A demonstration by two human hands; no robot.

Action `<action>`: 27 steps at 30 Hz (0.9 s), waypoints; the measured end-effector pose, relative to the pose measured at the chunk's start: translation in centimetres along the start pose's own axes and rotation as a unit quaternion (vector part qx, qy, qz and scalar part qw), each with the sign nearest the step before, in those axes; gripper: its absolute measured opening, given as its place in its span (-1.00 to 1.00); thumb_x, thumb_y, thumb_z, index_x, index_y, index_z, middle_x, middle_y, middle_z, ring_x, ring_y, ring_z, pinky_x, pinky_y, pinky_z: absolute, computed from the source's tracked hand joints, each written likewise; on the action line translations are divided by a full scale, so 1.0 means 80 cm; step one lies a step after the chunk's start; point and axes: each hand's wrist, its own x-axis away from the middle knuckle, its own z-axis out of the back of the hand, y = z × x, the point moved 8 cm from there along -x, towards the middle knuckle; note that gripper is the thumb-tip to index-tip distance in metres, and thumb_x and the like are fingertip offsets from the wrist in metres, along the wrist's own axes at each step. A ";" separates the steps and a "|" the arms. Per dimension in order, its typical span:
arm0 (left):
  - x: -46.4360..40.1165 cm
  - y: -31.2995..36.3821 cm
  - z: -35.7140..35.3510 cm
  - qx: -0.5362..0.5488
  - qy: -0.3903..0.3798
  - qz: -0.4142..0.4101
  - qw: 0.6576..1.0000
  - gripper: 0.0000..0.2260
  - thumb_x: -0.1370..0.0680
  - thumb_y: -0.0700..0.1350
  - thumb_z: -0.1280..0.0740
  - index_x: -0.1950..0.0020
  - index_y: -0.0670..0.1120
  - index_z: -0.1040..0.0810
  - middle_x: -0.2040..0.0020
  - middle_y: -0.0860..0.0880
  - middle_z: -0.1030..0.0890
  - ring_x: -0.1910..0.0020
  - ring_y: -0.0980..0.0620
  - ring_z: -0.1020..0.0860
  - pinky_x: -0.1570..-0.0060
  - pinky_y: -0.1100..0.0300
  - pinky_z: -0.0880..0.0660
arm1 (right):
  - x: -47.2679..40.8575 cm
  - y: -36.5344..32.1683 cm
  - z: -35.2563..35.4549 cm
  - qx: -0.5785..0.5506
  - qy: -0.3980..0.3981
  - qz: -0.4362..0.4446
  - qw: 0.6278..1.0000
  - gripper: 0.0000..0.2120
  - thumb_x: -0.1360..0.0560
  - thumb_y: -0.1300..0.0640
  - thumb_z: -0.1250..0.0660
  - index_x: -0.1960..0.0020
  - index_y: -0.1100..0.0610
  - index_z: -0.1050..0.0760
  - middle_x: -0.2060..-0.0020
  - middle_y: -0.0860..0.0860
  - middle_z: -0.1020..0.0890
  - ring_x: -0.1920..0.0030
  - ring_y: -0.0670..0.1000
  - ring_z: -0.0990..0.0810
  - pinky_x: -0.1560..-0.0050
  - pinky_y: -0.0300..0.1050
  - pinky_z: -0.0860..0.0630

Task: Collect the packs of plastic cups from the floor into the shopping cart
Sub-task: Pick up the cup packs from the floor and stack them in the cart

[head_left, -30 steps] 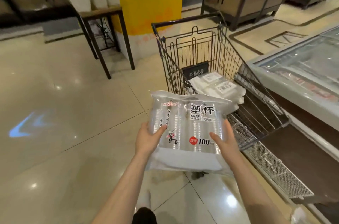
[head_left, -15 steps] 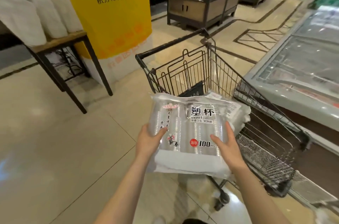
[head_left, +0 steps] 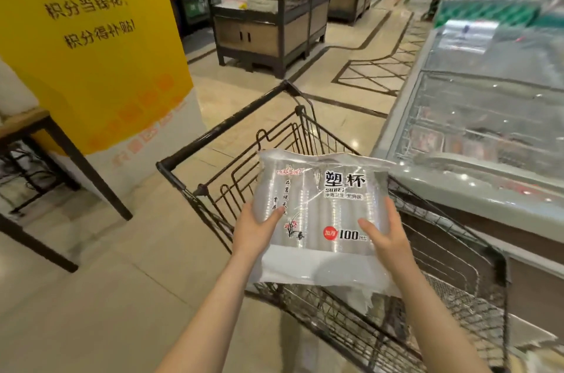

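Head view, looking down over a black wire shopping cart (head_left: 308,140) that served as the landmark for all positions. A flat, transparent plastic pack of stacked clear cups (head_left: 320,214), printed with black characters and a red "100 pcs" badge, was held level above the cart's basket, near the handle end. The left hand (head_left: 256,227) gripped the pack's left edge, thumb lying across the printed face and the other fingers hidden beneath. The right hand (head_left: 386,239) gripped the right edge in the same manner, thumb on top and fingers curled under the pack. Below the held pack, a scrap of white wrapping (head_left: 363,301) showed inside the basket; whether it belonged to another pack already loaded could not be told. To the right of the cart stood a glass-topped freezer chest (head_left: 488,116); to the left, a yellow printed pillar (head_left: 91,45) and a dark-legged wooden bench (head_left: 27,125). Judged from this arrangement, the pack was lifted and positioned for release into the basket but not yet set down. No further packs showed on the visible floor.
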 end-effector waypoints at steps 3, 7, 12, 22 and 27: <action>-0.054 0.032 -0.033 -0.016 -0.031 -0.014 0.999 -0.29 -0.46 0.20 -0.39 -0.47 -0.11 -0.27 -0.38 -0.02 -0.41 -0.28 0.01 -0.43 -0.16 0.23 -0.32 | -0.049 -0.001 0.017 0.004 0.032 -0.032 0.999 -0.25 -0.50 0.03 -0.39 -0.53 -0.15 -0.04 -0.49 -0.17 -0.18 -0.47 -0.04 -0.18 -0.39 -0.01 -0.19; -0.105 0.042 -0.077 -0.031 -0.072 -0.001 0.997 -0.26 -0.45 0.27 -0.35 -0.47 -0.11 -0.24 -0.36 0.00 -0.41 -0.30 -0.01 -0.42 -0.26 0.10 -0.34 | -0.100 0.003 0.027 0.040 0.039 -0.023 0.998 -0.25 -0.50 -0.01 -0.37 -0.53 -0.19 -0.01 -0.47 -0.23 -0.16 -0.42 -0.12 -0.16 -0.41 0.04 -0.17; -0.149 0.015 -0.134 -0.049 -0.139 0.015 0.989 -0.30 -0.39 0.33 -0.34 -0.38 -0.05 -0.35 -0.17 0.03 -0.56 0.07 0.16 -0.58 0.19 0.25 -0.56 | -0.121 0.048 0.032 0.026 0.062 -0.103 0.992 -0.20 -0.47 -0.07 -0.39 -0.54 -0.19 0.02 -0.52 -0.16 -0.14 -0.47 0.02 -0.19 -0.40 0.15 -0.21; -0.215 -0.037 -0.222 -0.163 -0.278 0.011 0.947 -0.27 -0.47 0.24 -0.35 -0.53 0.15 -0.06 -0.38 0.14 -0.34 -0.37 0.01 -0.33 -0.31 -0.05 -0.35 | -0.138 0.147 0.002 0.100 0.115 -0.228 0.962 -0.22 -0.48 -0.21 -0.30 -0.52 -0.29 0.13 -0.48 -0.08 -0.24 -0.38 0.10 -0.34 -0.30 0.19 -0.35; -0.220 -0.061 -0.241 -0.291 -0.319 -0.043 0.901 -0.29 -0.53 0.18 -0.29 -0.55 -0.05 -0.05 -0.43 -0.13 -0.20 -0.29 -0.04 -0.26 -0.22 0.10 -0.29 | -0.135 0.208 -0.021 0.138 0.097 -0.298 0.939 -0.25 -0.49 -0.20 -0.22 -0.37 -0.51 0.29 -0.44 0.14 -0.30 -0.36 0.18 -0.39 -0.34 0.27 -0.35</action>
